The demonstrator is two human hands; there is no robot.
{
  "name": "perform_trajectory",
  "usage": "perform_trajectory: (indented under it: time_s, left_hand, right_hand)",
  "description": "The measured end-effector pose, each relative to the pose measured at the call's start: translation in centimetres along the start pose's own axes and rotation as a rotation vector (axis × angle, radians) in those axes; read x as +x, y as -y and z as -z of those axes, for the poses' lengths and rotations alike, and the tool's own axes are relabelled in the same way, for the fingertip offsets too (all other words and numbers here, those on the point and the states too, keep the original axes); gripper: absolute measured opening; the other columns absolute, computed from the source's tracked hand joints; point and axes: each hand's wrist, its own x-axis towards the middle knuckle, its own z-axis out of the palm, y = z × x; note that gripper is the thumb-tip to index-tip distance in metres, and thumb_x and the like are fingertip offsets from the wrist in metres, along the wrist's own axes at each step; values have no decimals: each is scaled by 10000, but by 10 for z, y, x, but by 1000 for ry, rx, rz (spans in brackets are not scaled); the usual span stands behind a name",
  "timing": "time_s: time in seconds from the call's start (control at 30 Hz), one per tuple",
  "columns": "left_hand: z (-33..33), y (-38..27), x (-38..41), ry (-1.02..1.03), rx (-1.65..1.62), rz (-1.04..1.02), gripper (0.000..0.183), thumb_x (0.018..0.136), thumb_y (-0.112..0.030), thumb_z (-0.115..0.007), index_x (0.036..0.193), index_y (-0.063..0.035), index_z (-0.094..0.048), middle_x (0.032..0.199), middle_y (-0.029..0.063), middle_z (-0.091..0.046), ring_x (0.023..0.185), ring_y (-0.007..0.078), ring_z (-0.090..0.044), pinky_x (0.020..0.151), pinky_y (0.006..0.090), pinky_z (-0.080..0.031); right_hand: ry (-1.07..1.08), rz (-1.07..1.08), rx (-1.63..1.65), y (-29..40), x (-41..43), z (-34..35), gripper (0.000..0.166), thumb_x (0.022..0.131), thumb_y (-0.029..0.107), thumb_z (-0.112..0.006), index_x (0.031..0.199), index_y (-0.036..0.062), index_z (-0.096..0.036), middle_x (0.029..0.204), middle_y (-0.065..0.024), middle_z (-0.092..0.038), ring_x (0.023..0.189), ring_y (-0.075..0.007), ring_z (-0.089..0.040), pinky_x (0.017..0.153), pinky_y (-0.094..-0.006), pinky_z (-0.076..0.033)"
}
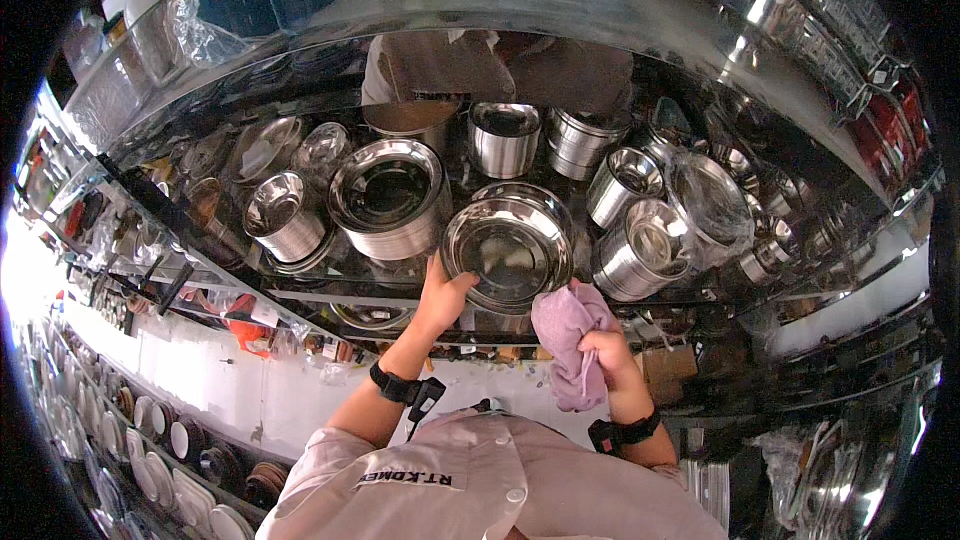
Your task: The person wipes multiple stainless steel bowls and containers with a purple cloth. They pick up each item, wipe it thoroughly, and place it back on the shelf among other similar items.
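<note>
My left hand grips the near-left rim of a shiny stainless steel dish, thumb over the edge and fingers hidden beneath. The dish is tilted towards me at the front of a dark glass shelf. Just behind it another round steel rim shows. A crumpled mauve cloth is bunched in my right hand, its top close to the near-right rim of the dish; whether they touch is unclear.
Left of the dish stands a tall stack of steel plates, then a stack of small bowls. To the right are stacked steel bowls and a plastic-wrapped steel dish. An upper shelf overhangs the back.
</note>
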Motion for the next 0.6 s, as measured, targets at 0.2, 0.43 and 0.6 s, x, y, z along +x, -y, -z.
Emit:
perform_trajectory:
  time_s: [0.2, 0.43, 0.6]
  left_hand:
    - [-20, 1, 10, -207, 374, -30, 646, 767, -173, -678, 1336, 32, -452, 1220, 258, -510, 1215, 455, -376, 1070, 484, -339]
    - [-27, 6, 24, -243, 441, 3, 724, 796, -248, -687, 1379, 30, -359, 1275, 323, -510, 1262, 506, -437, 1056, 507, -380]
    - [-36, -10, 22, -240, 575, 112, 731, 826, -292, -678, 1388, 14, -324, 1232, 350, -576, 1162, 517, -549, 984, 552, -440]
  right_hand:
    - [-3, -3, 7, 1, 22, 15, 781, 599, -29, -525, 1380, -15, -515, 1259, -128, -630, 1143, -251, -605, 922, -308, -500]
    - [-65, 2, -59, -8, 48, 27, 605, 646, -3, -580, 1248, -42, -612, 1104, -105, -687, 989, -220, -651, 849, -299, -505]
    - [-104, -11, -55, -11, 53, 30, 626, 650, -4, -586, 1275, -27, -595, 1138, -91, -670, 993, -197, -627, 833, -287, -492]
